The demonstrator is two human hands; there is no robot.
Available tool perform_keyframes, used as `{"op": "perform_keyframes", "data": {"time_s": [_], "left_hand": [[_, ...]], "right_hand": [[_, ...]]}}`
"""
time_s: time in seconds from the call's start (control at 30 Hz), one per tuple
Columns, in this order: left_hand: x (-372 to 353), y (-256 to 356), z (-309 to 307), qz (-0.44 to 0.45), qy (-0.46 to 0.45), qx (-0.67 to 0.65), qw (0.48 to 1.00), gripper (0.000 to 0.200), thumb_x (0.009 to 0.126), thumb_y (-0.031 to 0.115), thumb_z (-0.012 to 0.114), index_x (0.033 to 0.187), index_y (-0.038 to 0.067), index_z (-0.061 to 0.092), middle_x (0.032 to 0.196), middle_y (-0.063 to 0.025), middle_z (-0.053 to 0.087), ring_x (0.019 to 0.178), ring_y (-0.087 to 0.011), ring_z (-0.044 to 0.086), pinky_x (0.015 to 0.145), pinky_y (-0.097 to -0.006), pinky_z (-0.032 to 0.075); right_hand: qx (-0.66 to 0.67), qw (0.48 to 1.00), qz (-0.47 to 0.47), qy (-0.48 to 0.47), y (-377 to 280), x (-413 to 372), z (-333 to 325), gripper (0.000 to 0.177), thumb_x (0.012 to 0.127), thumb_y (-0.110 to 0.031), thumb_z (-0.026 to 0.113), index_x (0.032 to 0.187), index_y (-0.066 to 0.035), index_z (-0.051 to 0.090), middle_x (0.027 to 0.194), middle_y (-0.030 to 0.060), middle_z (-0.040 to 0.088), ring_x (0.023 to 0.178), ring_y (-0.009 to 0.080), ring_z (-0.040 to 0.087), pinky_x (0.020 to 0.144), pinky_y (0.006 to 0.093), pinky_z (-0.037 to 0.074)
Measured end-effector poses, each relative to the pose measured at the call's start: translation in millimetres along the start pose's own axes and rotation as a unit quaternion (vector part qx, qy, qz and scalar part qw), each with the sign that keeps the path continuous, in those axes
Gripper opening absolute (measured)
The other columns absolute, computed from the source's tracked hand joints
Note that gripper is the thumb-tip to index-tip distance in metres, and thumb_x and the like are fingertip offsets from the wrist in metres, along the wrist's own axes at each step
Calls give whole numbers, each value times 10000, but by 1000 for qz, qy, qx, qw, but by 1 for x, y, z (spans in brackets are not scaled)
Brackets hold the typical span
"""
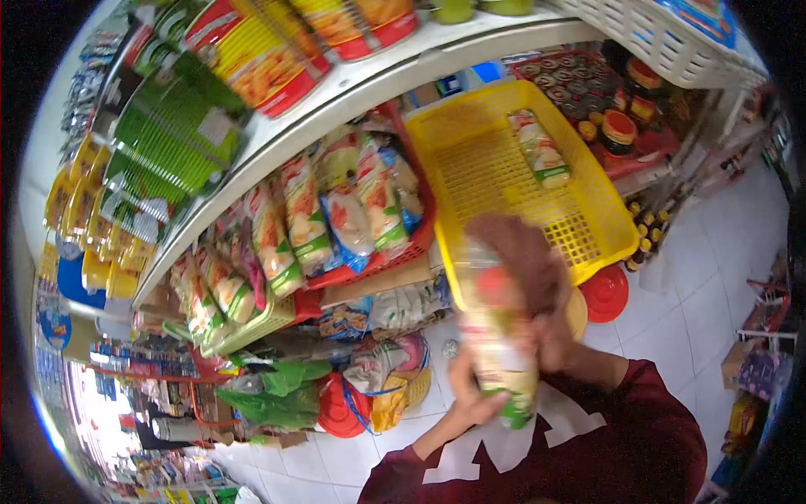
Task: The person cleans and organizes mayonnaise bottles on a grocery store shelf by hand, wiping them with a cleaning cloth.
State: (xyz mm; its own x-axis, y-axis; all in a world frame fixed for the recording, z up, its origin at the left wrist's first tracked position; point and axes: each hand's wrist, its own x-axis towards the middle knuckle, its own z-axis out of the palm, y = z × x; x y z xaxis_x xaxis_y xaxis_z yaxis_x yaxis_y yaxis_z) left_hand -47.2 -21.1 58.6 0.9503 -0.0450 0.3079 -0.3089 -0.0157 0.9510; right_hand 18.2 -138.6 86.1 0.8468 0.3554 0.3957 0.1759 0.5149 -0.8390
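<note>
My left hand [472,393] grips the lower part of a long plastic food packet [495,336], pale with red print and a green end. The packet stands roughly upright in front of my chest. My right hand [552,340] is closed on a brown cloth [522,256], which lies against the packet's upper right side. Motion blurs the cloth and the packet's top. Just beyond is a yellow plastic basket [449,172], with one similar packet [539,148] lying in it.
Similar packets fill a red basket [411,252] and a light green basket [252,323] on the left. Above runs a white shelf [361,88] with cans [256,55]. Jars [620,130] stand at the right back. A red lid [604,294] lies beside the yellow basket.
</note>
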Motion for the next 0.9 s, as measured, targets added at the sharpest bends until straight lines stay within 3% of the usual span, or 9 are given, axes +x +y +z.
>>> {"op": "perform_keyframes", "data": {"time_s": [0.1,0.17,0.3,0.43,0.53,0.57,0.6,0.7,0.9], "left_hand": [[6,9,-11,-51,94,-120,987,574,624,231,564,1070,-83,386,944,-168,519,836,-236,544,760,-307,407],[11,11,-16,-52,141,-199,969,548,623,234,563,1046,-76,405,927,-155,521,826,-226,544,750,-301,409],[12,8,-3,-60,106,-181,976,497,622,241,562,997,-62,441,893,-128,525,804,-205,544,728,-288,413],[15,6,18,-72,-17,-78,994,448,621,247,560,949,-47,477,859,-102,530,783,-185,543,707,-275,417],[19,5,21,-123,7,-107,987,414,620,252,559,913,-36,504,833,-82,533,767,-170,543,690,-265,420],[18,-3,14,-124,52,-22,991,363,614,241,557,866,-18,525,810,-74,545,766,-181,544,672,-287,424],[21,-1,12,-110,80,-56,989,370,615,242,558,877,-17,521,822,-80,541,777,-188,539,680,-292,419],[29,10,3,-77,143,-190,968,394,617,244,561,909,-16,510,858,-100,529,810,-212,522,707,-307,406],[30,11,10,-37,85,-96,991,445,622,247,567,973,-13,486,930,-139,507,876,-258,490,759,-338,379]], "right_hand": [[-174,955,-207,-119,10,-18,0,483,786,-165,509,1230,-262,345,1236,194,329,1120,347,355,907,464,308],[-177,930,-233,-221,-9,-18,-1,257,744,-212,571,1001,-220,582,1205,176,404,1139,331,356,914,463,307],[-370,836,-277,-296,-32,-4,-9,402,738,-255,555,1134,-263,488,1284,114,326,1161,354,320,913,500,288],[-449,853,-261,-45,-54,28,-26,425,727,-210,533,1146,-172,476,1273,183,316,1177,352,295,958,457,234],[-173,964,-132,152,-39,29,-24,387,729,-144,504,1113,-99,492,1261,191,329,1189,349,275,969,410,236],[-254,956,-99,106,-40,20,-20,354,728,-120,504,1072,-34,504,1245,200,345,1181,354,288,969,392,241],[-388,900,-198,5,-32,15,-22,314,754,-93,484,1061,-30,509,1229,197,366,1182,357,290,969,393,247],[-293,912,-187,-217,-32,-12,-9,233,768,-49,494,979,-44,592,1218,200,386,1194,374,247,986,431,203],[-284,935,-133,-163,-26,7,-18,474,736,-206,565,1186,-133,434,1331,188,192,1219,375,190,984,444,172]]}}
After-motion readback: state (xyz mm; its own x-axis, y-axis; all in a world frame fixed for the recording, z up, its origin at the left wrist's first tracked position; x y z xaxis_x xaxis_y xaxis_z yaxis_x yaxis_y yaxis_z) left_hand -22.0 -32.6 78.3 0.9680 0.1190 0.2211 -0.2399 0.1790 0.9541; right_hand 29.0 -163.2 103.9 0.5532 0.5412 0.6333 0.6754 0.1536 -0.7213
